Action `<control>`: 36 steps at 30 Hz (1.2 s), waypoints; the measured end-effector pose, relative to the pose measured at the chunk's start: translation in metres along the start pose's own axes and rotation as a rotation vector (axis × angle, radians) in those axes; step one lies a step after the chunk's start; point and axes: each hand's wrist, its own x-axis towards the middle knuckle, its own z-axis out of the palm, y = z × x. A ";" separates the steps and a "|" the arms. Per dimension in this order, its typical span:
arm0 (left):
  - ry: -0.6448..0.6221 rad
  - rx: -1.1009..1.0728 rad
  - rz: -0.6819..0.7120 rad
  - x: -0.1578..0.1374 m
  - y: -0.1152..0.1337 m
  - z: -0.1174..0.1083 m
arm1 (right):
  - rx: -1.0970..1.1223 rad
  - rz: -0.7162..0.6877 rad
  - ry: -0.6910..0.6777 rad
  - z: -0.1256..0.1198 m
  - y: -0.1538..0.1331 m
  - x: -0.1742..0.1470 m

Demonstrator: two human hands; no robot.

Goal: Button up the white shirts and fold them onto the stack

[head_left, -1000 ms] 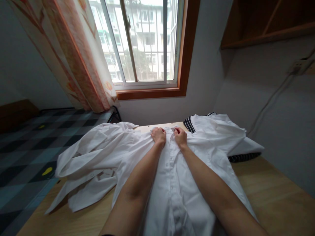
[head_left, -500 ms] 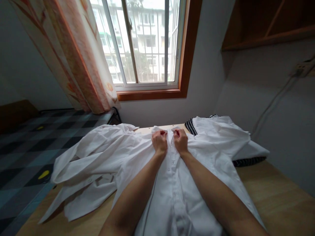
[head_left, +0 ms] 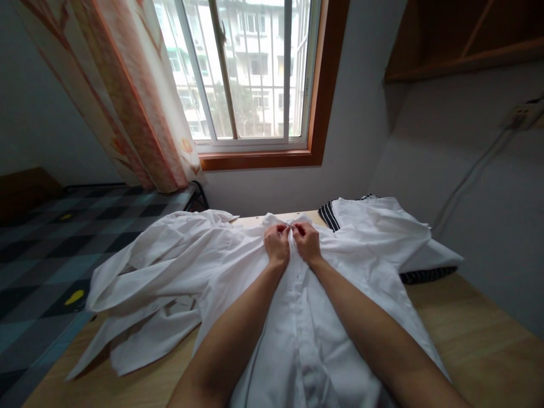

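- Pinching a white shirt (head_left: pixel 300 323) at its collar (head_left: pixel 269 218), the left hand (head_left: pixel 277 245) and right hand (head_left: pixel 307 242) sit side by side, fingers closed on cloth.
- Spread front-up on the bench (head_left: pixel 480 334), it appears closed lower down; the neck looks unfinished, one sleeve (head_left: pixel 170 272) rumpled.

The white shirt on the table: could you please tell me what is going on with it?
A person has both hands at the collar of the shirt. The left hand and right hand are close together, pinching the cloth at the top of the button front. The shirt lies spread on the table, and striped cloth shows from under it on the right. Whether the top button is fastened cannot be seen.
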 end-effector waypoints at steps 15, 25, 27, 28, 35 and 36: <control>-0.028 0.234 0.251 -0.008 0.015 -0.013 | 0.042 0.131 -0.025 -0.005 -0.002 -0.002; -0.081 0.317 0.319 -0.008 0.013 -0.019 | 0.084 0.139 -0.064 -0.010 -0.006 -0.001; -0.076 0.316 0.311 -0.008 0.014 -0.019 | 0.080 0.131 -0.072 -0.010 -0.006 -0.001; -0.077 0.316 0.310 -0.008 0.015 -0.020 | 0.081 0.128 -0.073 -0.010 -0.006 -0.001; -0.102 0.264 0.286 -0.006 0.012 -0.018 | 0.263 0.271 -0.125 -0.008 0.002 -0.001; -0.102 0.241 0.278 -0.006 0.011 -0.017 | 0.273 0.287 -0.128 -0.008 0.004 0.000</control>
